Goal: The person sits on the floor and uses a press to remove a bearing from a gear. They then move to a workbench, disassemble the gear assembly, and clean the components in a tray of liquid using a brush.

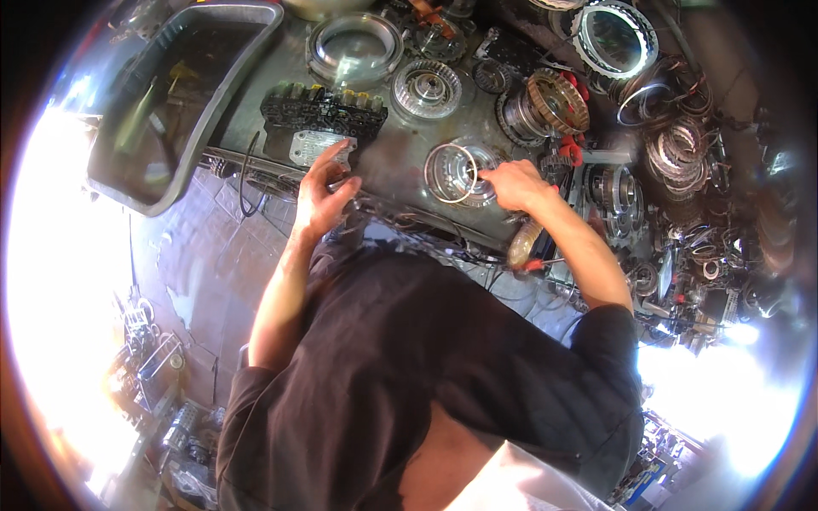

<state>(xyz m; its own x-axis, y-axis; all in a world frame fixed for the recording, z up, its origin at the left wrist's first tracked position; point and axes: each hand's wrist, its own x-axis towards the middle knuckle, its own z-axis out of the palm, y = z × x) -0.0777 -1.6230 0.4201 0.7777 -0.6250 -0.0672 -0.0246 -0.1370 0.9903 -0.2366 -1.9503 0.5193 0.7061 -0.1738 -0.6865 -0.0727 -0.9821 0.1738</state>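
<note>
Heading my list is the right hand [515, 184]: fingers curled inward, tips at the near side of a thin pale ring [452, 145]; whether they pinch the ring or only touch it, I cannot tell. The ring sits just left of those fingertips, over a round shiny metal part [467, 166] on the grey bench [396, 149]. Second item, my left hand [326, 194]: well to the left of the right-hand grip, fingers spread, thumb apart, palm holding nothing, fingertips at a light metal plate [312, 148]. Directly beyond that plate I record a dark block [322, 111] with a row of yellowish tops. Beyond the right hand's ring: one finned round part [426, 88]; farther off and more to the left, one broad metal ring [354, 49]. Beyond the right hand and slightly to its right: one drum with a bronze toothed rim [558, 100]; farther in that direction, one large bright toothed ring [615, 39]. Well right of the right hand: a pile of ring plates [679, 159]. Just below the right wrist: one translucent amber object [523, 244], kind unclear. Far left of both hands: one deep grey-rimmed tray [227, 90].
</note>
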